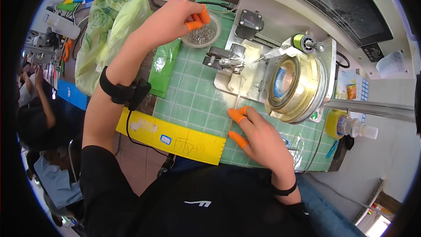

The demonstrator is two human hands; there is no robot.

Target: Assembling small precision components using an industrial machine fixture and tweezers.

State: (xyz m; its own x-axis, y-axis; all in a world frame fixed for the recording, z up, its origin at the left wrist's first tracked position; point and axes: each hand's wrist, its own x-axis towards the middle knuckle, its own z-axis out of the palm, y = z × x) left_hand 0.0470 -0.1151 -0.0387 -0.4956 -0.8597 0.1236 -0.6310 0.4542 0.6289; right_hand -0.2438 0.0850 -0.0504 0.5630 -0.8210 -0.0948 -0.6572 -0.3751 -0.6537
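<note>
My left hand [182, 17], with orange finger cots, is over the far rim of a round whitish bowl [218, 25] of small shiny metal pieces [201, 35]. Its fingers are curled together; whatever is between them is hidden. My right hand [265, 138], also in orange finger cots, lies low over the green gridded mat [184, 90] with thumb and fingers apart. A thin pale strand [239, 93] runs from the machine's metal clamp [228, 61] down to its fingertips. Right of the clamp is a large roll of yellowish tape [300, 87].
The white machine housing with a dark screen [346, 6] fills the far right. A green plastic bag [112, 30] and a green tray [165, 68] lie left. A yellow strip [175, 138] edges the table near me. A yellow bottle [335, 123] stands right. Other people sit far left.
</note>
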